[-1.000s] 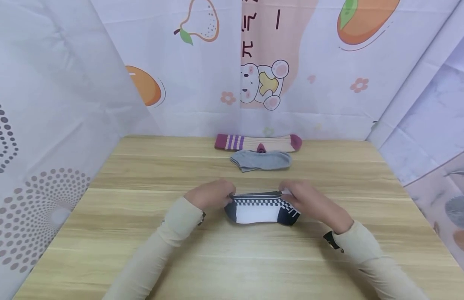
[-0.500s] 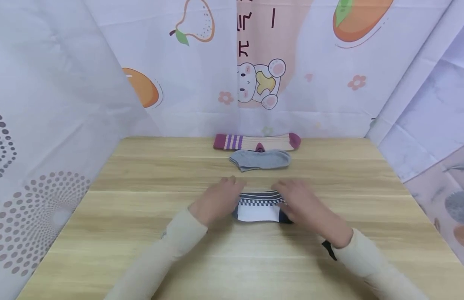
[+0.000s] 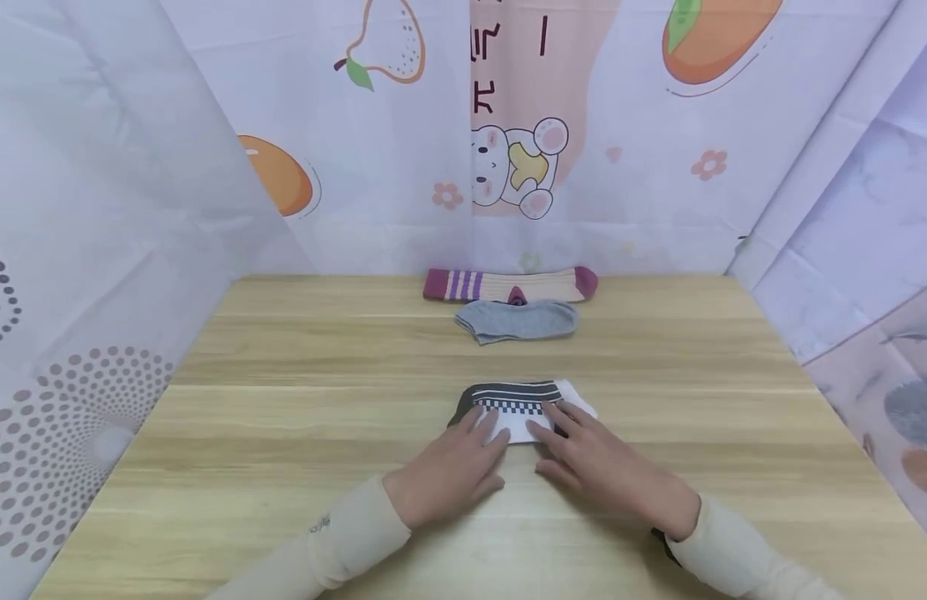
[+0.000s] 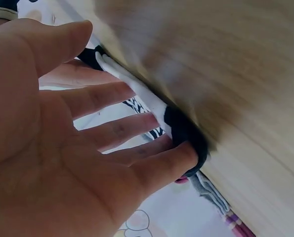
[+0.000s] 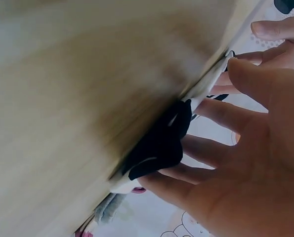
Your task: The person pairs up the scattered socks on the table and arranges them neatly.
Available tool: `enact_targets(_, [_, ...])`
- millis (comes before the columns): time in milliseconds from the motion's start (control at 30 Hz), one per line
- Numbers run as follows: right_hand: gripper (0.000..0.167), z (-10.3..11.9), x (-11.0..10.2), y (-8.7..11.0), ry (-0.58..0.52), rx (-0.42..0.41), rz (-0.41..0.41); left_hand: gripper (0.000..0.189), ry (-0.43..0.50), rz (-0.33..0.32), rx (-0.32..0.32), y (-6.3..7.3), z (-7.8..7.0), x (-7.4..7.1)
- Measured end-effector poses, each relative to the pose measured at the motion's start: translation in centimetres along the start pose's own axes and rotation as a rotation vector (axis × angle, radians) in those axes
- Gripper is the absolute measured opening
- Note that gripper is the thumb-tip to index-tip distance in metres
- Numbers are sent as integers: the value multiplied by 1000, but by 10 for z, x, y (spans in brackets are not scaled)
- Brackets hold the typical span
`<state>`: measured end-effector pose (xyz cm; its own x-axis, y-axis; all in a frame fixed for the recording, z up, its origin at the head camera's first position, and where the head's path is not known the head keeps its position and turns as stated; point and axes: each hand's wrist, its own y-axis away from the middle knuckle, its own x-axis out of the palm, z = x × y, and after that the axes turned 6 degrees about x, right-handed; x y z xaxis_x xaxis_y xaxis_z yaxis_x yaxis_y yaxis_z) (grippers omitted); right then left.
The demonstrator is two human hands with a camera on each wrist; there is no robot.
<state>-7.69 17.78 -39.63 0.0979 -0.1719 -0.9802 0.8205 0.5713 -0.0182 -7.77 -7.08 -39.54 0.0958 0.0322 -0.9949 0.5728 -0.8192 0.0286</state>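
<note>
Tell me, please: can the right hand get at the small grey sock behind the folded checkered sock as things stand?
Probably yes: the right hand rests flat on the folded checkered sock, holding nothing, and only bare wooden table lies before the small grey sock.

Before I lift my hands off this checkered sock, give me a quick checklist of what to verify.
1. Left hand flat on checkered sock: ok, fingers straight.
2. Right hand flat on it: ok.
3. Sock folded and lying flat on table: ok at the far edge; under the hands cannot tell.
4. Grey sock apart from it: ok.
5. Striped sock at the far edge, out of the way: ok.
</note>
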Motion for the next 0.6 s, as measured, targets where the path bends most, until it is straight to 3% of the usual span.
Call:
enact_targets(267, [49,-3,-4,-5,-35,25,30,53,66,-8,5,-6,5,-5])
enact_targets(600, [49,-14,-6,-21,-33,5,26,48,97,-1,-6,-20,22,-5])
